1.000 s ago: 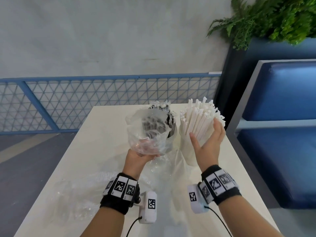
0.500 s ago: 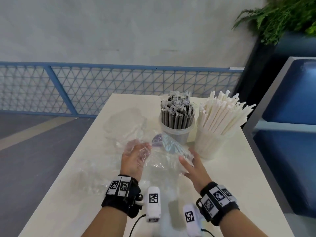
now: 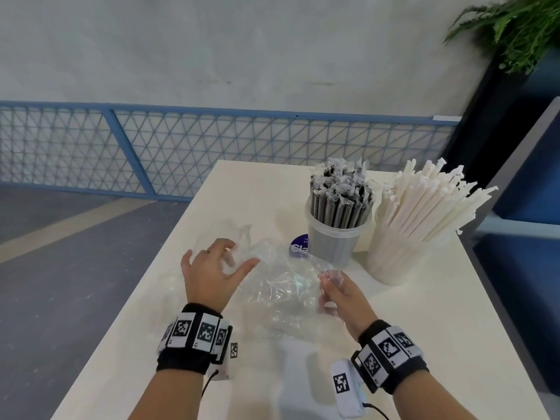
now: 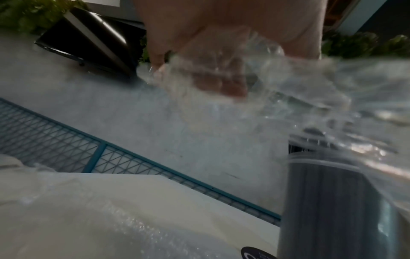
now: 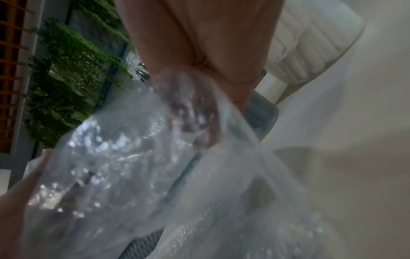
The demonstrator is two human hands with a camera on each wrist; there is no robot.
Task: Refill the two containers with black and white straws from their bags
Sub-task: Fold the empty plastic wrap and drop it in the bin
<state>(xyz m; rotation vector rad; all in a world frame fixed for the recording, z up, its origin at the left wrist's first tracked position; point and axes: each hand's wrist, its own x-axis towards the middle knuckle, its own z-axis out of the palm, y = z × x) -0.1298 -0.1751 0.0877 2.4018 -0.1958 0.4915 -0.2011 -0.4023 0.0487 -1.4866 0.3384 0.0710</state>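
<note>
Containers: black straws (image 3: 339, 201) and white straws (image 3: 424, 207) both filled, refill apparently done. Empty clear bag (image 3: 281, 286) lies just before them on surface (image 3: 424, 313); right hand (image 3: 339, 295) pinches it, left hand (image 3: 212, 268) spread, fingers apart.

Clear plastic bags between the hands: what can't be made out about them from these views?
- Head view: where one clear bag ends and another begins; the transparent layers overlap.
- Head view: the purple label; the black-straw container covers part of it.
- Left wrist view: the left hand fingertips, blurred behind plastic.
- Right wrist view: the right hand grip; film and blur hide it.
</note>
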